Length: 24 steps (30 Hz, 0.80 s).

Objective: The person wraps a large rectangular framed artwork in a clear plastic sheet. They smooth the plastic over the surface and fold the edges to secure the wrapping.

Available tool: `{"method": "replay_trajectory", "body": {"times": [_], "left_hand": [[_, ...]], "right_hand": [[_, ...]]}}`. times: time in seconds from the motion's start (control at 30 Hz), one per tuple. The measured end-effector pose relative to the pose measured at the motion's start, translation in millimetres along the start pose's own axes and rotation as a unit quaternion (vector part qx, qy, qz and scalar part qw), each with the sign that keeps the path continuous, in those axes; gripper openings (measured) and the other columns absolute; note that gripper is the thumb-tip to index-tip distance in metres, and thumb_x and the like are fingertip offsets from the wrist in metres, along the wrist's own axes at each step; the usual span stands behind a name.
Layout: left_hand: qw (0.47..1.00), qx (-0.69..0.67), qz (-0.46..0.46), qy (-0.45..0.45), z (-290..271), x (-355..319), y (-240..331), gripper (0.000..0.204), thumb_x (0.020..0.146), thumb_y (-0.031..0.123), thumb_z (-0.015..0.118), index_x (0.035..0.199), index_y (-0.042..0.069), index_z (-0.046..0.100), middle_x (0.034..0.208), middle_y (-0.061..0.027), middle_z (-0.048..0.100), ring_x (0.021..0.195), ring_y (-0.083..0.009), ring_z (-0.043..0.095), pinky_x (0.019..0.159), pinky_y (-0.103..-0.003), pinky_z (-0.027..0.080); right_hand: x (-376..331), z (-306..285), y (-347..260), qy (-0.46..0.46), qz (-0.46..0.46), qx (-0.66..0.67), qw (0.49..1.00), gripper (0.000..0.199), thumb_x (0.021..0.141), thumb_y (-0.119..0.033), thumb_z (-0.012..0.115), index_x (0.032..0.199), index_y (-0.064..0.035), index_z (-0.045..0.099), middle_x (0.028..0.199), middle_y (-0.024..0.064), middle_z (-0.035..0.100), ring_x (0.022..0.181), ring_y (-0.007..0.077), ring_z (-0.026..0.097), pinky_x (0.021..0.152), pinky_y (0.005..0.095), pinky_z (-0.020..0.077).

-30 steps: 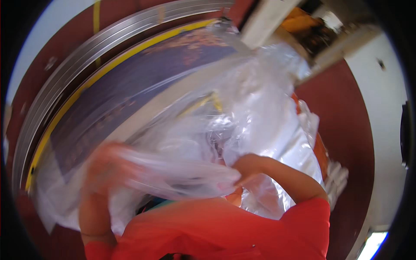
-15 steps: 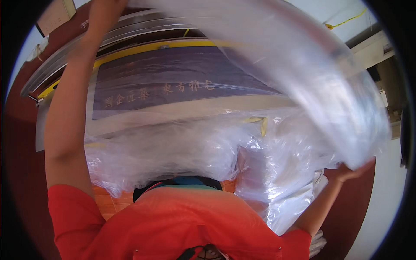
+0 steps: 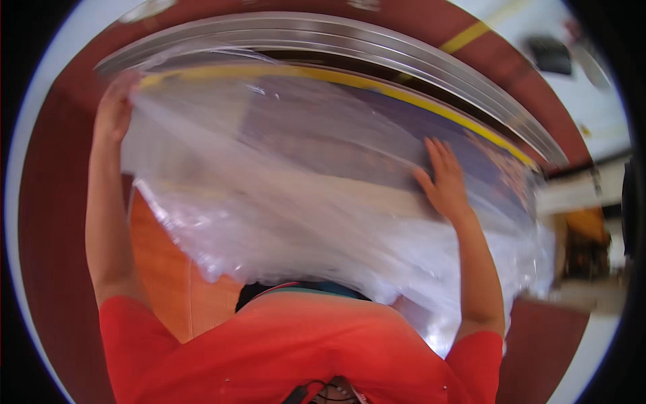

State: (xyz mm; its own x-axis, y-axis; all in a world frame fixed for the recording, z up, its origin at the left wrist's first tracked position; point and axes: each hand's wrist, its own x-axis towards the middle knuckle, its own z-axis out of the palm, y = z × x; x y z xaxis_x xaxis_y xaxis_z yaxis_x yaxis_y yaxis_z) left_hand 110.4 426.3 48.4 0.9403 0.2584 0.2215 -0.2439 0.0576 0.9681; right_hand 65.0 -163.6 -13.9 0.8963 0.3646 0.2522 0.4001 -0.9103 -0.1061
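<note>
A wide clear plastic sheet [image 3: 282, 209] lies loosely over a flat panel with a dark blue-grey area [image 3: 397, 118] and a yellow strip [image 3: 377, 85] along its far edge. At the panel's far left corner, my left hand [image 3: 120, 104] is closed on the edge of the sheet; motion blurs its fingertips. My right hand [image 3: 444, 180] rests flat on the plastic over the dark area, fingers stretched out and holding nothing. Toward my body the sheet hangs down in shiny, crumpled folds.
Beyond the panel runs a long grey metal rail [image 3: 323, 27] with a dark gap before it. Orange tiled floor [image 3: 158, 262] shows at the near left, dark red floor [image 3: 54, 202] around it. At the far right stand blurred furnishings and a black object [image 3: 550, 55].
The raised, billowing plastic has come down over the panel. My left hand has lowered to the far left corner; my right hand has moved inward from the right onto the sheet and opened.
</note>
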Motion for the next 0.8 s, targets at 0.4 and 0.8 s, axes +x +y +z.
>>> {"method": "replay_trajectory", "body": {"times": [0.4,0.8], "left_hand": [[0.676,0.718,0.057,-0.156,47,-77,-73,0.053,0.082,0.040,0.040,0.127,0.015,0.028,0.132,-0.0161,0.021,0.122,-0.0323,0.019,0.097,-0.048,0.015],[0.796,0.598,0.093,0.035,14,0,-119,0.035,0.080,0.030,0.047,0.107,0.008,0.049,0.114,-0.0146,0.044,0.104,-0.0292,0.042,0.087,-0.038,0.034]], "right_hand": [[10,11,-4,0.085,-0.041,0.026,0.995,0.021,0.073,-0.012,0.056,0.091,-0.0026,0.050,0.093,0.0113,0.048,0.091,0.0278,0.044,0.084,0.0365,0.0328],[17,21,43,0.095,0.178,0.166,0.965,0.018,0.083,-0.015,0.049,0.071,-0.0024,0.046,0.057,-0.0023,0.039,0.052,0.0050,0.033,0.047,0.0205,0.0299]]}}
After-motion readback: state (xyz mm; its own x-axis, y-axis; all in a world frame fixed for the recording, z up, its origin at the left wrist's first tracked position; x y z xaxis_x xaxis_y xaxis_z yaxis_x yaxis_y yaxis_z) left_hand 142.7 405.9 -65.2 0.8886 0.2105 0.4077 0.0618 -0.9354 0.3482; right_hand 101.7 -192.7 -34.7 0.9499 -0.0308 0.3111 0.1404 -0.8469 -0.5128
